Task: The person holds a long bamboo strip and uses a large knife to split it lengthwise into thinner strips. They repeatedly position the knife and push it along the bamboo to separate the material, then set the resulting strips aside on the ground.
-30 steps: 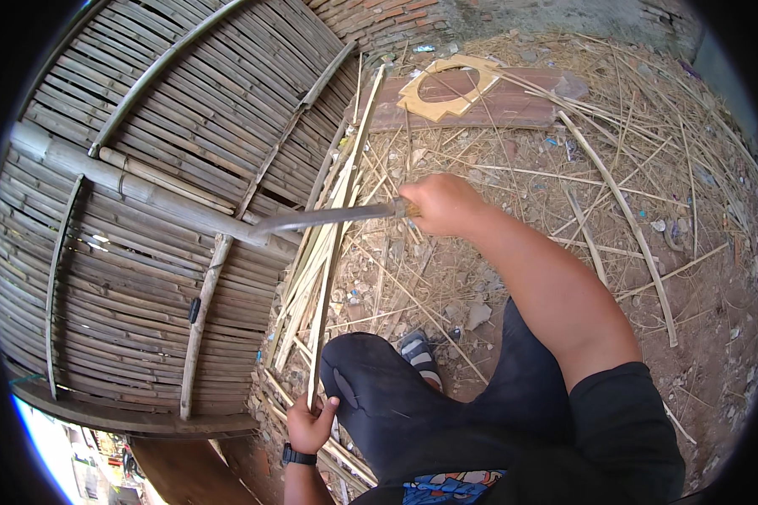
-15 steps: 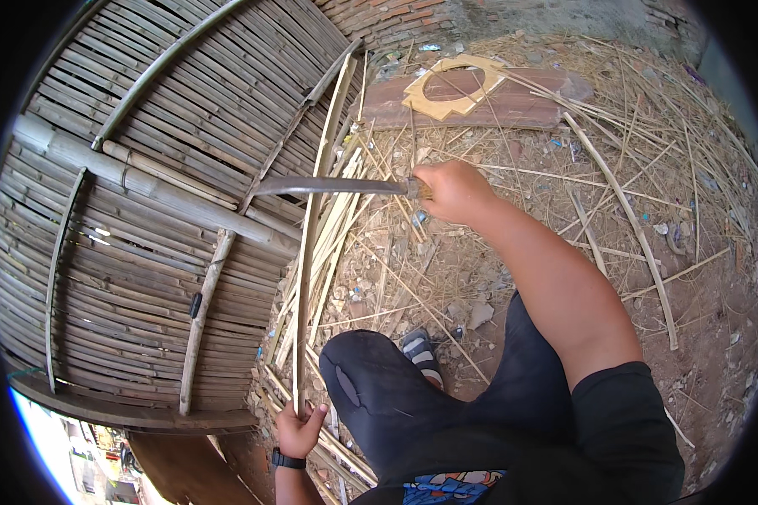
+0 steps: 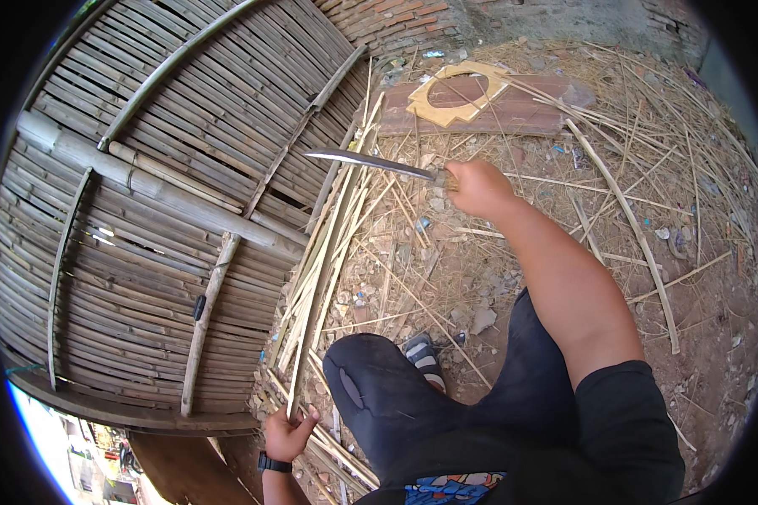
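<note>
My right hand (image 3: 480, 188) is closed around the handle of a machete (image 3: 377, 162), its long curved blade pointing left, level with the upper part of a bamboo strip (image 3: 298, 379). The near end of that strip is gripped in my left hand (image 3: 288, 434), low at the left. From there the strip slants up and away to the right, over a pile of split bamboo strips. Whether the blade touches the strip I cannot tell.
A bamboo slat wall (image 3: 164, 295) stands close on the left. Ahead, a yellow board with a round hole (image 3: 427, 111) lies on a brown plank (image 3: 531, 114). Loose bamboo strips (image 3: 623, 223), shavings and rubble litter the ground. A brick wall (image 3: 396, 23) rises at the far side.
The machete has moved right, its blade now tilting with the tip higher. The strip's far end has swung right and lower, while my left hand has shifted slightly left and down.
</note>
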Tool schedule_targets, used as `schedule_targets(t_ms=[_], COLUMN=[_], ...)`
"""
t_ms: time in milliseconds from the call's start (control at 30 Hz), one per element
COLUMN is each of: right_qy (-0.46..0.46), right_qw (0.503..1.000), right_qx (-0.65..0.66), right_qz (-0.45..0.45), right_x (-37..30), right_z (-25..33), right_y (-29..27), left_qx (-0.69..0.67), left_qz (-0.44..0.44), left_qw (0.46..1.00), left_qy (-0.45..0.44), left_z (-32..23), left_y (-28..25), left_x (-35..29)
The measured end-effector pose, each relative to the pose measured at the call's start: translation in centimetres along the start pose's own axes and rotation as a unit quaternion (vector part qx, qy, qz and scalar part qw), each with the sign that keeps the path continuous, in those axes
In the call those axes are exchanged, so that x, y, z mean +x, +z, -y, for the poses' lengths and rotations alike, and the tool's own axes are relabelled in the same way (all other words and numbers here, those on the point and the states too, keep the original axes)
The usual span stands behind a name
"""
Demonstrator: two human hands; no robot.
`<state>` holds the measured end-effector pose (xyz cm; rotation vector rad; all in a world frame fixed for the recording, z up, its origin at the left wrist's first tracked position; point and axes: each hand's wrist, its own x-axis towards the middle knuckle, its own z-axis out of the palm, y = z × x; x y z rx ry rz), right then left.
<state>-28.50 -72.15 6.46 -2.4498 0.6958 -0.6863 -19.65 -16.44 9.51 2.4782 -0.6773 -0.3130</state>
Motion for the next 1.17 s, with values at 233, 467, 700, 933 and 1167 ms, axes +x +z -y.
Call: schedule_targets(t_ms=[233, 467, 700, 933, 1167], right_qy=[-0.269, 0.074, -0.061, 0.11, 0.201], right_qw=[0.962, 0.996, 0.996, 0.993, 0.971], right_qx=[-0.041, -0.051, -0.039, -0.009, 0.084], right_qz=[-0.024, 0.018, 0.051, -0.041, -0.097], right_x=[0.7, 0.1, 0.0, 0.9, 1.5], right_z=[2.0, -5.9, 0.0, -3.9, -5.8], right_y=[2.4, 0.4, -1.3, -1.6, -1.3], left_qx=[-0.032, 0.055, -0.075, -0.093, -0.068], left_qz=[0.051, 0.108, 0.15, 0.103, 0.107], left_qw=[0.998, 0.991, 0.985, 0.99, 0.99], left_qy=[0.003, -0.056, -0.049, -0.03, -0.053], left_z=[-1.5, -2.2, 0.6, -1.6, 2.2], left_y=[1.1, -0.7, 1.1, -0.4, -0.2], left_x=[0.4, -0.3, 0.2, -0.4, -1.1])
